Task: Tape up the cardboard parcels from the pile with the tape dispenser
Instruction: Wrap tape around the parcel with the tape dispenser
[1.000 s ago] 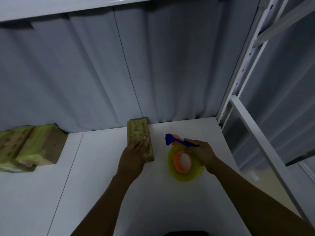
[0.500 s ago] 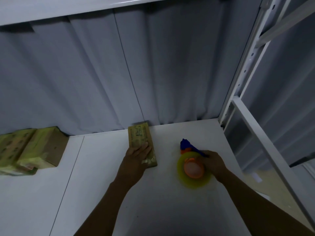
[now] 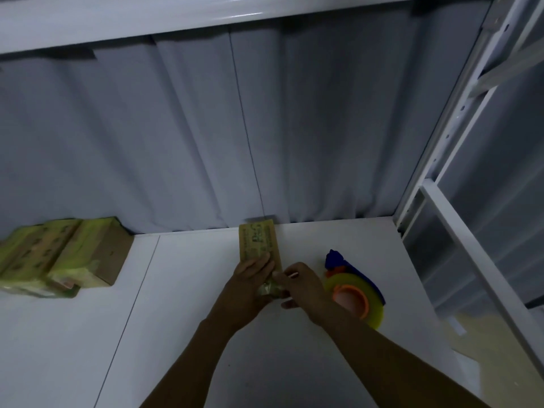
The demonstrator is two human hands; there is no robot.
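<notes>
Over at the far left, the pile of parcels (image 3: 59,257) is sitting against the curtain (image 3: 206,142), unchanged from half a second back. Between it and my working spot the white table (image 3: 176,334) is giving me a wide open stretch.

At centre, the parcel (image 3: 257,241) I am taping is lying flat with its far end touching the curtain, where it was before. I am keeping the left hand (image 3: 250,284) on its near end, fingers laid flat across the top and pressing down, as earlier.

What is changing is the right hand (image 3: 303,285). It has released the tape dispenser (image 3: 353,295) and crossed left to meet the other hand, and it is now pinching the crumpled tape (image 3: 269,290) at the parcel's near edge between thumb and fingertips.

The dispenser is lying loose on the table just right of that wrist, blue handle pointing away from me and the yellow roll nearest me.

Further right, the white rack frame (image 3: 459,231) is closing off the table's edge, leaving only a narrow strip of surface beyond the dispenser. Overhead, the shelf (image 3: 147,16) is limiting how high I can lift.
</notes>
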